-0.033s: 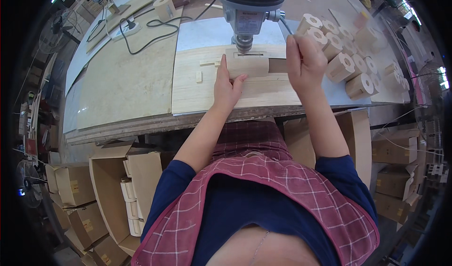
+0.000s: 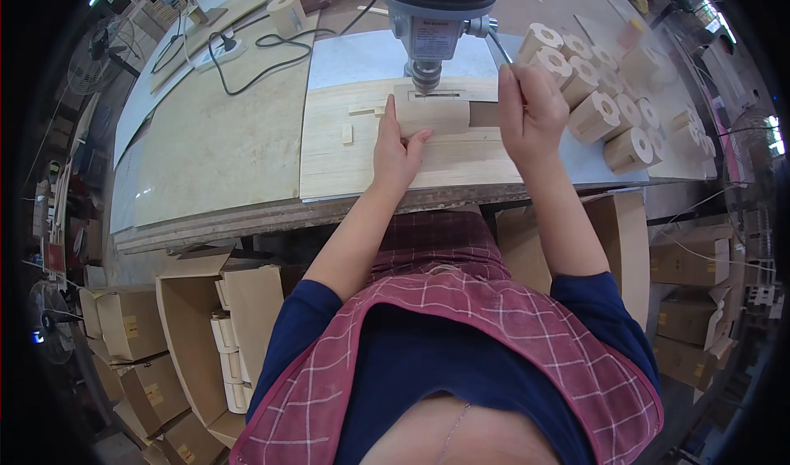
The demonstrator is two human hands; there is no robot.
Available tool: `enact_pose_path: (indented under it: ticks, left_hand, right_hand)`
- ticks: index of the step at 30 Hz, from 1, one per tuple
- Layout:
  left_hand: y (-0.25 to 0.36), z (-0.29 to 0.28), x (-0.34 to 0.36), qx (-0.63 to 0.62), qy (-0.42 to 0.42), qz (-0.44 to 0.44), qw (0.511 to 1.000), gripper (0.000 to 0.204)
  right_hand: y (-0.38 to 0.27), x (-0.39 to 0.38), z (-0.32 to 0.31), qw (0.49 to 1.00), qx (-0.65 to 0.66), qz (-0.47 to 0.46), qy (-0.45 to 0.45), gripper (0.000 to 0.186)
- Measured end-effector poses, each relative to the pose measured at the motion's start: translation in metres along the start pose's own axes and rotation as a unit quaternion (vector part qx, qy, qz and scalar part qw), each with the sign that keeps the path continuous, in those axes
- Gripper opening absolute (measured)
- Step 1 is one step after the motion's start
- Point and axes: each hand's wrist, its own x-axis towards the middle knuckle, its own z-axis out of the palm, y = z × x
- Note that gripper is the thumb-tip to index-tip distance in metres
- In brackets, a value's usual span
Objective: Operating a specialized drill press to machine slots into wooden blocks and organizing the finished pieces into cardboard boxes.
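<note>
A drill press (image 2: 436, 20) stands over the bench, its chuck (image 2: 425, 78) just above a pale wooden cylinder (image 2: 446, 119) that lies on its side on a wooden board. A dark narrow slot shows in a flat strip at the cylinder's far side, below the chuck. My left hand (image 2: 397, 156) braces the cylinder, fingers stretched along its left end and thumb against its near side. My right hand (image 2: 533, 111) is closed in a fist round the end of the press's metal lever (image 2: 499, 47). Whether the bit touches the wood I cannot tell.
Several drilled wooden cylinders (image 2: 596, 116) stand grouped at the right. Small wood strips (image 2: 347, 134) lie left of my left hand. A power strip (image 2: 224, 51) with a black cable lies at far left. Open cardboard boxes (image 2: 193, 300) sit below the bench edge.
My right hand has shifted very slightly left and nearer with the lever, more of which now shows. My left hand and the cylinder stay put.
</note>
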Motion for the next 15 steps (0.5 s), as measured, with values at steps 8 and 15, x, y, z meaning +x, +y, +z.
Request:
enact_pose_path:
  ticks: [8,15]
  left_hand:
    - [0.002,-0.002,0.0,-0.006,-0.004,-0.001,1.0,0.08]
    - [0.002,-0.001,0.0,0.011,0.004,0.007,1.0,0.08]
  right_hand:
    - [0.014,-0.038,0.02,1.0,0.011,0.005,0.024,0.003]
    - [0.034,-0.059,0.037,0.998,-0.009,-0.027,0.047,0.008]
